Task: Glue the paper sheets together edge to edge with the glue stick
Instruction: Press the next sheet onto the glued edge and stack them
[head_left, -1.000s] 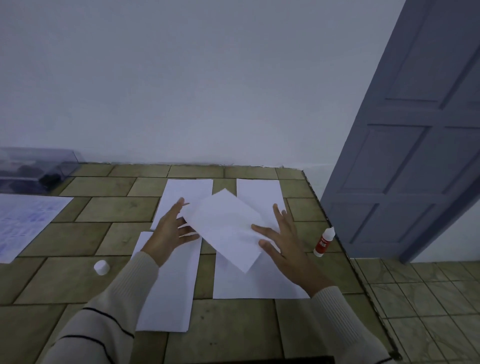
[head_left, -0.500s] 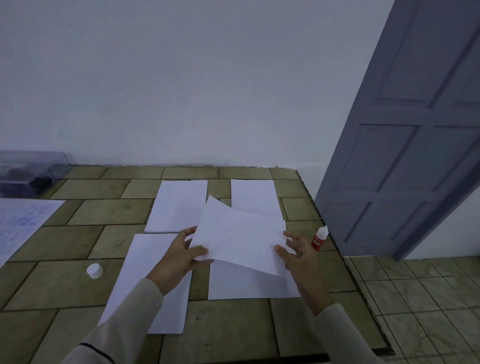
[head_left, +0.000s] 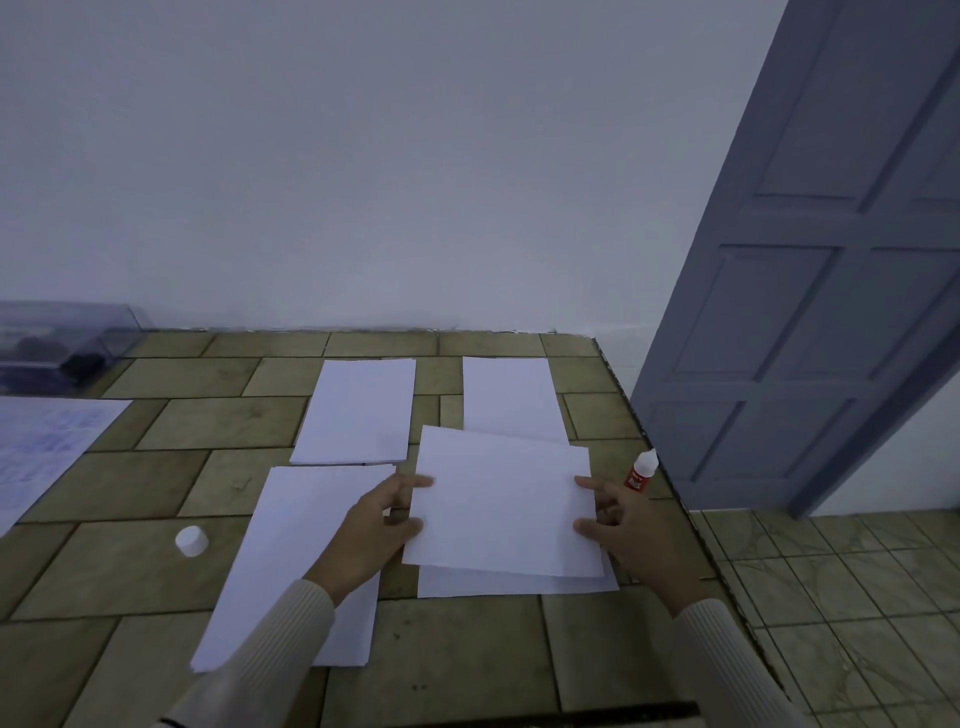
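Observation:
Both hands hold one white paper sheet (head_left: 501, 501) just above the tiled counter. My left hand (head_left: 376, 525) pinches its left edge, and my right hand (head_left: 626, 530) pinches its right edge. Under it lies another sheet (head_left: 519, 584), of which only the near strip shows. More white sheets lie flat: one at near left (head_left: 291, 561), one at far left (head_left: 358, 410) and one at far right (head_left: 509, 392). The glue bottle (head_left: 640, 470), white with a red label and uncapped, stands by the counter's right edge, right of my right hand. Its white cap (head_left: 191, 540) sits left of the sheets.
The tiled counter (head_left: 171, 483) ends at a right edge beside a blue-grey door (head_left: 810, 312). A printed sheet (head_left: 39, 447) lies at far left. A clear plastic box (head_left: 57, 343) stands against the white wall at back left.
The held sheet has swung from a slanted pose to nearly square with the sheet beneath and has come lower. Both hands shifted from flat contact to gripping its side edges.

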